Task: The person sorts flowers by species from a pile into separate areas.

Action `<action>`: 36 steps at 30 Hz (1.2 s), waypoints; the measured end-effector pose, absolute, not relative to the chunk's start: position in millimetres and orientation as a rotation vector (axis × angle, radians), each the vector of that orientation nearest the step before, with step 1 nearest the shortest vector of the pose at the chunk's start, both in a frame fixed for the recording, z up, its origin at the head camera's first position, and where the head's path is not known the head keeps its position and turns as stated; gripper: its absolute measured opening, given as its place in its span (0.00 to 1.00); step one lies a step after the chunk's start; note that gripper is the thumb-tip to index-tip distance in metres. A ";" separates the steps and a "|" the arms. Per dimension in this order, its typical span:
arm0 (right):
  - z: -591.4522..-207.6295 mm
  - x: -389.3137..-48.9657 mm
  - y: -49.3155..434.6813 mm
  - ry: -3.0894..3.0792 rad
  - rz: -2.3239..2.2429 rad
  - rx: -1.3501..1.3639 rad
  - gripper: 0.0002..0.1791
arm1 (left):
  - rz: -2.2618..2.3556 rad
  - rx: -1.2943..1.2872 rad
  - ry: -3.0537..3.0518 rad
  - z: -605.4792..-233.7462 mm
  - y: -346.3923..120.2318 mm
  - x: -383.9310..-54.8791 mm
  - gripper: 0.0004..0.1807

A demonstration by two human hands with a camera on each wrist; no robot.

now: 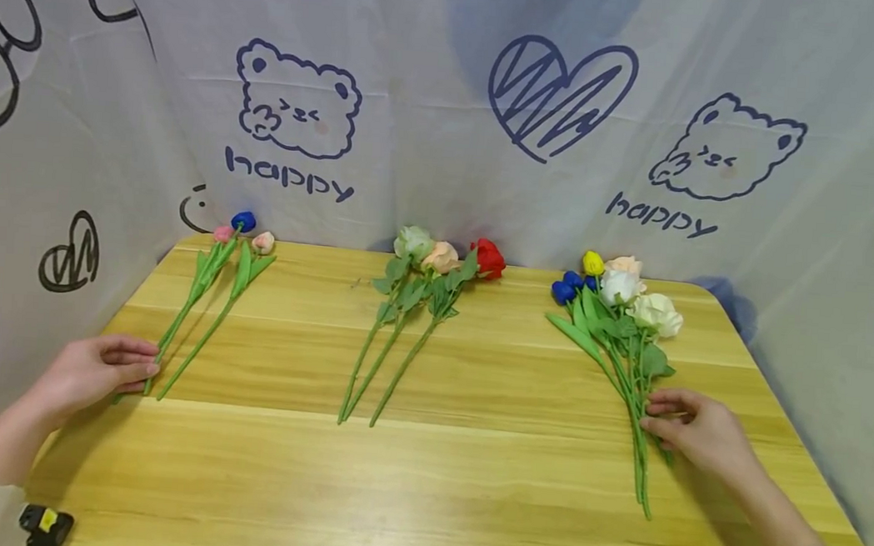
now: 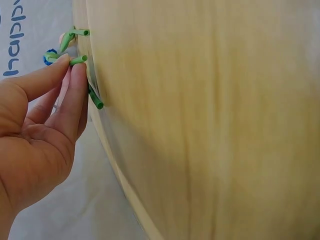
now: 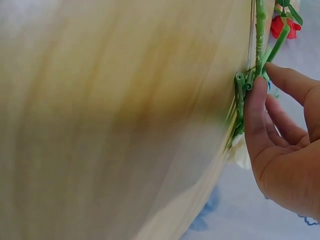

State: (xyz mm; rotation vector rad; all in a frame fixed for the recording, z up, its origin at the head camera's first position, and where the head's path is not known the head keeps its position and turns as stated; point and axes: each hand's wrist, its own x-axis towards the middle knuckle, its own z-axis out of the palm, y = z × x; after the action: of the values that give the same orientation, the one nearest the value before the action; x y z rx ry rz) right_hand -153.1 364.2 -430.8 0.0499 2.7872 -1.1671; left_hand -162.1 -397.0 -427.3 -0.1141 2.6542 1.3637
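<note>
At the left of the table, my left hand [image 1: 104, 369] pinches a tulip stem between thumb and finger. A blue tulip [image 1: 243, 221] and a pink tulip [image 1: 223, 234] lie beyond it, with a pale pink tulip [image 1: 263, 242] beside them. In the left wrist view the pinched stem [image 2: 79, 60] lines up with the blue bloom; another stem end [image 2: 96, 98] sits below the fingers. My right hand [image 1: 701, 431] pinches a green stem [image 3: 277, 47] in the right-hand bunch. That bunch has blue tulips [image 1: 567, 289], a yellow tulip [image 1: 593, 262] and white roses [image 1: 656, 314]. Which bloom the stem belongs to is unclear.
Mid-table lie three roses: a pale green rose [image 1: 413, 243], a peach rose [image 1: 441, 257] and a red rose [image 1: 489, 259]. The wooden table [image 1: 393, 496] meets a white cloth backdrop [image 1: 416, 121] with drawings at its back and sides.
</note>
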 end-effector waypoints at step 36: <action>-434.6 -168.3 367.5 2.543 -1.478 0.192 0.22 | 1.352 -0.103 2.630 -434.4 -398.5 -164.1 0.26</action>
State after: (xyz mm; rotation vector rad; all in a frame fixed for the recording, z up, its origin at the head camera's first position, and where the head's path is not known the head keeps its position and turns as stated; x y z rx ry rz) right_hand -168.3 367.5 -434.6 0.1918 2.5434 -1.4777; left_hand -164.1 -398.5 -434.4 -0.1033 2.6297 1.3521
